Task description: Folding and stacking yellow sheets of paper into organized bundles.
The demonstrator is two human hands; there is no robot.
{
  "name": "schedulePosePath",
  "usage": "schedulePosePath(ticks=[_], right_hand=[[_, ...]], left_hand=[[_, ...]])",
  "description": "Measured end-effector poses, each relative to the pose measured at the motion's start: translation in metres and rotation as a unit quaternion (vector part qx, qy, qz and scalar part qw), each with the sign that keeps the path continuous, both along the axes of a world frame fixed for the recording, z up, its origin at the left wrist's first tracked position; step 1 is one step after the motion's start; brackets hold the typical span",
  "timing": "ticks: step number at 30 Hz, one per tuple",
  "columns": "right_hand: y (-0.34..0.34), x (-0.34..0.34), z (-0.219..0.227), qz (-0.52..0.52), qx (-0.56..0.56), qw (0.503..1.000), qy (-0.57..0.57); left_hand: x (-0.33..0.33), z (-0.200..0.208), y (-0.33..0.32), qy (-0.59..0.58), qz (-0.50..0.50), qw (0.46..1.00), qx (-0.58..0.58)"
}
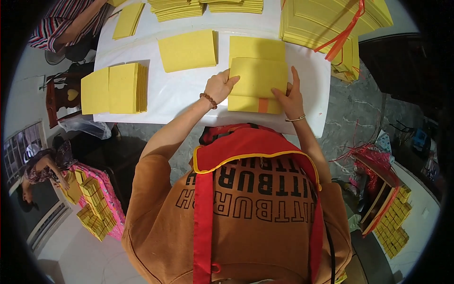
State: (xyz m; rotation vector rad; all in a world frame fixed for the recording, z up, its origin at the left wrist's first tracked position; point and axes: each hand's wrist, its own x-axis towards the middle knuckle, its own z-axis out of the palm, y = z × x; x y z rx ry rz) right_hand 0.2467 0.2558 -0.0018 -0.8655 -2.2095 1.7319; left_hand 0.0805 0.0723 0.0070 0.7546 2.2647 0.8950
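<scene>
Flat yellow rectangular folded paper lies between the fingers: left hand pinches its nine-o'clock edge; right hand, fingers spread wide, laps its thumb over the three-o'clock edge.

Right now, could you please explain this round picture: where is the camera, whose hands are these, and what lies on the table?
No machine works here. The camera sits on the head of a person and looks down; its wide lens bends straight edges. The person's left hand grips the left edge of a yellow paper piece, and the right hand rests its thumb on the right side. On the white table, a yellow stack lies at the left, a second yellow piece lies beyond the left hand, and larger yellow sheets lie far right, with an orange ribbon.
</scene>
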Motion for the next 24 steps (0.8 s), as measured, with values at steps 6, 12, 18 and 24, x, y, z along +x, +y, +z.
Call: schedulePosePath(ticks=[6, 12, 18, 24], right_hand=[[-0.003, -0.006, -0.002, -0.005, 0.079, 0.996, -0.037], [-0.005, -0.010, -0.001, -0.024, 0.078, 0.995, -0.063], [-0.006, -0.013, -0.005, -0.034, 0.125, 0.991, -0.038], [-0.003, -0.013, -0.008, -0.035, 0.113, 0.992, -0.047]], left_hand=[[-0.006, -0.007, 0.006, -0.091, 0.049, 0.995, 0.003], [-0.008, -0.014, 0.007, -0.099, 0.060, 0.993, -0.002], [-0.005, -0.010, 0.009, -0.111, 0.079, 0.990, 0.034], [0.009, 0.020, 0.006, 0.012, 0.120, 0.990, 0.078]])
